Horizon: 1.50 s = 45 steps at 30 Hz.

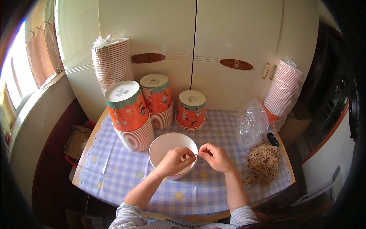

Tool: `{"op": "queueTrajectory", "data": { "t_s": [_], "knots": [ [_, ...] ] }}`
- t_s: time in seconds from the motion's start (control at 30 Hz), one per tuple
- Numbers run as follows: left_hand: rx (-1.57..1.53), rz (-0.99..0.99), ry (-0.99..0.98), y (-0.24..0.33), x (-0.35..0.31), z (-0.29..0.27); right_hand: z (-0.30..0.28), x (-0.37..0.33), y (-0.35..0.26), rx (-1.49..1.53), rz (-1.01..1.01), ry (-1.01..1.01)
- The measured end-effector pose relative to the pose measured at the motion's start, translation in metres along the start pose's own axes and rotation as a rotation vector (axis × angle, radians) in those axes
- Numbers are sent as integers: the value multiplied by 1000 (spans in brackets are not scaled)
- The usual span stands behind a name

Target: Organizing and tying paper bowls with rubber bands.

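Note:
A white paper bucket (pixel 164 147) stands upright, mouth up, near the middle of the table. My left hand (pixel 176 160) reaches over its mouth, thumb and fingers pinched at the right-hand rim. Facing it, my right hand (pixel 216 158) is pinched just outside the same rim. A tiny dark piece shows between the fingertips of both hands; it is too small to name. To the right lies a loose heap of tan cords (pixel 262 163), with a black object (pixel 273 139) at its far edge.
Upside-down stacks of orange and green printed buckets (pixel 129 112) (pixel 156 99) stand at the back left. A shorter bucket stack (pixel 191 108) sits at the back middle, a thin cord beside it. Tall wrapped stacks (pixel 113 63) (pixel 283 89) flank the table. A clear plastic bag (pixel 251 124) lies right.

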State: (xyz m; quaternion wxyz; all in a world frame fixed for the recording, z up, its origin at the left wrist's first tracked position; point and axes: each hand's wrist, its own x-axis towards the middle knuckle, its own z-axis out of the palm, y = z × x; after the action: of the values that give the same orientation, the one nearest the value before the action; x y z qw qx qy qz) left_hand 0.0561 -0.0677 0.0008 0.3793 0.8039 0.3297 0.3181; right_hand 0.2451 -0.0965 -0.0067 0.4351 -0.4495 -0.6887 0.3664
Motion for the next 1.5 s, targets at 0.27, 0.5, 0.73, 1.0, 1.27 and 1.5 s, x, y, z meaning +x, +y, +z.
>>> {"op": "queueTrajectory", "data": {
  "t_s": [0.27, 0.5, 0.73, 1.0, 1.27, 1.5],
  "knots": [
    [-152, -71, -23, -5, 1, -3, 1, -1, 0, -79, 45, -49],
    [-385, -27, -2, -17, 1, 0, 2, 0, -4, -84, 62, -59],
    [-438, -45, 42, -20, 3, -3, 0, -1, 0, -119, 59, -71],
    [-237, -9, 169, -16, 3, -6, -1, -1, -5, -175, 87, -96],
    [55, 9, 278, -4, 2, -10, -2, -2, -9, -241, 73, -124],
    [157, 43, 353, -8, 2, -6, -3, -4, -12, -284, 28, -163]
  ]
}}
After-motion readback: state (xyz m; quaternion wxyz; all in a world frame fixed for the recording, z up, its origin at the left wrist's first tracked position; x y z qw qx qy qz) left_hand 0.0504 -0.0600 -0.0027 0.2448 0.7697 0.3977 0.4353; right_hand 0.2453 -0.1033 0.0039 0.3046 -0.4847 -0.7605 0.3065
